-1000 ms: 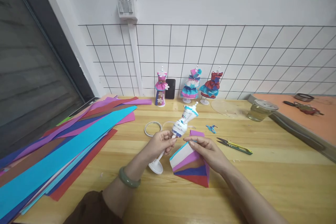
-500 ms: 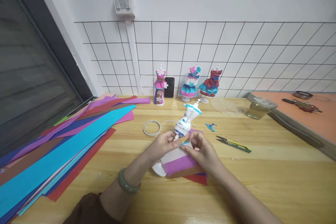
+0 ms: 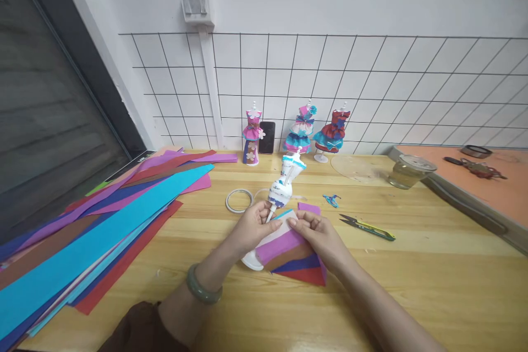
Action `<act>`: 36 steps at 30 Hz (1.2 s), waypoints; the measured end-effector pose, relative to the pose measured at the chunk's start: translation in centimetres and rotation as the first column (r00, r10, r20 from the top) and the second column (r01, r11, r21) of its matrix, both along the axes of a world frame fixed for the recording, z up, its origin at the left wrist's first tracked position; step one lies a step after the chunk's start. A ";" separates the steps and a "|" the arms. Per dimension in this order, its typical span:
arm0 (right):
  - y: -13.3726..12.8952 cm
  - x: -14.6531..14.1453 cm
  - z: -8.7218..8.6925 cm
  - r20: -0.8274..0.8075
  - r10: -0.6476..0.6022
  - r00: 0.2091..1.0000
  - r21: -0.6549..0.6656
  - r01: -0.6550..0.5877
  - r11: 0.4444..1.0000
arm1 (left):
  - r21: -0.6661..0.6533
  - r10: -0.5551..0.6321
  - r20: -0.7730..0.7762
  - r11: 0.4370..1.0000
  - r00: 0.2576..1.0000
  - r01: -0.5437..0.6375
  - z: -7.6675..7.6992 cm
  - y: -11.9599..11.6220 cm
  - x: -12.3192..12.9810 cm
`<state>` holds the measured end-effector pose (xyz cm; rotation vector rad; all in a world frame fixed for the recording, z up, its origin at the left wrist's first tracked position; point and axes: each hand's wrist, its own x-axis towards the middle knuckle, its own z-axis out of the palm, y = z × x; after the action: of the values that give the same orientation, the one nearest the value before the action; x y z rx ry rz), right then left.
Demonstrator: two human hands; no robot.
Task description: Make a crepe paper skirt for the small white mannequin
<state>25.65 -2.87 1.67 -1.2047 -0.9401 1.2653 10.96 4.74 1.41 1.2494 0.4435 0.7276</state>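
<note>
A miniature dress mannequin [image 3: 280, 193], white with turquoise trim at the top, leans to the right on its pole above a white round base [image 3: 252, 261]. My left hand [image 3: 256, 226] is closed around the pole, its thumb lying on the edge of a striped crepe-paper panel [image 3: 284, 245]. That panel has white, purple, brown, blue and red bands and partly covers the base. Between thumb and fingers, my right hand [image 3: 317, 232] pinches the panel's upper right edge. A purple paper piece [image 3: 308, 208] shows just behind the right hand.
Long coloured paper strips [image 3: 124, 220] fan across the left. Beyond my hands lie a tape roll [image 3: 240, 201] and a small blue scrap [image 3: 331, 200]. Thread snips [image 3: 367, 227] rest to the right. Three dressed mannequins [image 3: 300, 129], a phone [image 3: 267, 137] and a glass jar [image 3: 410, 170] stand farther back.
The mannequin has shifted slightly left and become more upright. The panel is spread flatter, showing more of its brown, blue and red bands. My right hand's fingers have closed down on its edge.
</note>
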 end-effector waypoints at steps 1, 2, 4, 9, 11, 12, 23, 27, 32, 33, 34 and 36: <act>0.0 -0.1 -0.1 0.006 -0.012 1.000 0.005 0.012 1.000 | 0.023 0.006 -0.016 1.000 1.000 -0.006 0.0 -0.1 0.1; 0.0 -0.2 -0.2 0.027 -0.036 0.999 0.019 0.035 0.999 | 0.048 0.013 -0.034 0.999 0.999 -0.012 0.0 -0.1 0.1; 0.0 -0.3 -0.4 0.109 -0.092 0.990 0.071 0.084 0.994 | 0.089 0.030 -0.068 0.996 0.997 -0.024 0.0 -0.3 0.1; -0.2 -0.1 -0.7 0.402 -0.173 0.899 0.258 0.070 0.964 | 0.101 0.078 -0.113 0.993 0.990 -0.067 0.7 -0.4 -0.1; -0.3 -0.1 -0.6 0.480 -0.176 0.860 0.294 0.031 0.955 | 0.071 0.085 -0.139 0.995 0.987 -0.076 0.8 -0.4 -0.1; -0.4 -0.1 -0.6 0.500 -0.174 0.848 0.306 0.015 0.952 | 0.057 0.083 -0.150 0.996 0.985 -0.075 0.8 -0.4 -0.2; -0.5 0.2 -1.0 0.567 -0.271 0.778 0.365 0.058 0.929 | 0.049 0.024 -0.143 0.999 0.989 -0.017 0.1 -1.0 0.2; -0.4 0.4 -1.0 0.587 -0.290 0.756 0.378 0.060 0.924 | 0.047 0.033 -0.170 0.999 0.985 -0.025 0.2 -1.1 0.3; -0.5 0.5 -1.0 0.558 -0.297 0.775 0.377 0.082 0.923 | 0.016 0.042 -0.160 0.999 0.986 -0.040 0.3 -1.1 0.4; -0.5 0.4 -1.0 0.555 -0.298 0.777 0.376 0.084 0.923 | 0.013 0.042 -0.156 0.999 0.987 -0.041 0.3 -1.1 0.4; -0.5 0.4 -0.9 0.556 -0.297 0.777 0.376 0.084 0.923 | 0.013 0.044 -0.158 0.999 0.987 -0.042 0.3 -1.0 0.4; -0.5 0.4 -0.9 0.562 -0.296 0.772 0.380 0.077 0.922 | 0.020 0.050 -0.170 0.999 0.984 -0.047 0.3 -0.9 0.3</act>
<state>26.04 -3.40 0.79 -1.4140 -1.3990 0.4991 11.25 3.89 1.72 1.3250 0.6109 0.6691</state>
